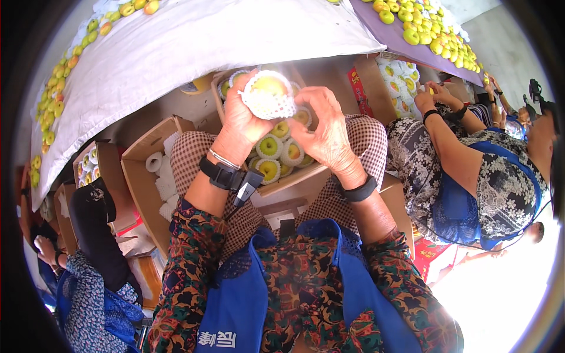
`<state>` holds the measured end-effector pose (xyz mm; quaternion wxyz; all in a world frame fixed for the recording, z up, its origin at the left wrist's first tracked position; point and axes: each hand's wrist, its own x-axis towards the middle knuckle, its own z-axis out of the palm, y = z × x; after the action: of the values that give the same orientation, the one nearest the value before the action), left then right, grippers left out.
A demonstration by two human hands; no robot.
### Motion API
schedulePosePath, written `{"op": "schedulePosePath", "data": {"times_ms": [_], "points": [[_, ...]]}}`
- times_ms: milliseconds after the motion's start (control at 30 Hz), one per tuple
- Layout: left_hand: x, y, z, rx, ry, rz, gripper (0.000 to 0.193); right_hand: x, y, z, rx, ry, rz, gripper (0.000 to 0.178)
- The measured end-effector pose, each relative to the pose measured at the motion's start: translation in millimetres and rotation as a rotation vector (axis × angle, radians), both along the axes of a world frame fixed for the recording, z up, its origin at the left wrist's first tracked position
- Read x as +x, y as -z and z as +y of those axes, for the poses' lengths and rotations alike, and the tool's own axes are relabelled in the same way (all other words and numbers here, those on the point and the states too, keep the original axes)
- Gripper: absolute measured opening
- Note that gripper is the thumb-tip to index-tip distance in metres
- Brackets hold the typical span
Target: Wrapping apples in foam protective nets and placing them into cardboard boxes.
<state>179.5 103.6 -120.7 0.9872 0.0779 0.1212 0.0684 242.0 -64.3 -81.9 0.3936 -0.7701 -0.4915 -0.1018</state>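
Note:
My left hand (240,115) is closed around a yellow-green apple (269,87) wrapped in a white foam net (272,107), held up above my lap. Close beside the net, my right hand (329,132) has its fingers curved and apart, with nothing visible between them. Whether its fingertips touch the net I cannot tell. Below both hands, between my knees, stands a cardboard box (294,183) with several netted apples (269,147) in it.
To my left is a carton (140,197) of white foam nets (166,187). Ahead, a white-covered table (235,32) bears loose apples (73,62) along its edge. A co-worker (471,170) sits close on my right near another apple carton (376,88); another person (97,294) is at left.

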Motion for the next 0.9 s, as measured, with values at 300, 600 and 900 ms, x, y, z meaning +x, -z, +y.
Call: {"op": "schedulePosePath", "data": {"times_ms": [300, 600, 900], "points": [[-2, 0, 2, 0.119, 0.138, 0.159, 0.045, 15, -1, 6, -0.049, -0.072, 0.245, 0.030], [16, -24, -15, 0.114, -0.039, 0.291, 0.034, 6, -3, 9, 0.023, -0.095, -0.260, 0.022], [15, 21, -31, 0.287, -0.011, 0.201, 0.045, -7, -10, -26, 0.047, 0.013, -0.077, 0.024]]}}
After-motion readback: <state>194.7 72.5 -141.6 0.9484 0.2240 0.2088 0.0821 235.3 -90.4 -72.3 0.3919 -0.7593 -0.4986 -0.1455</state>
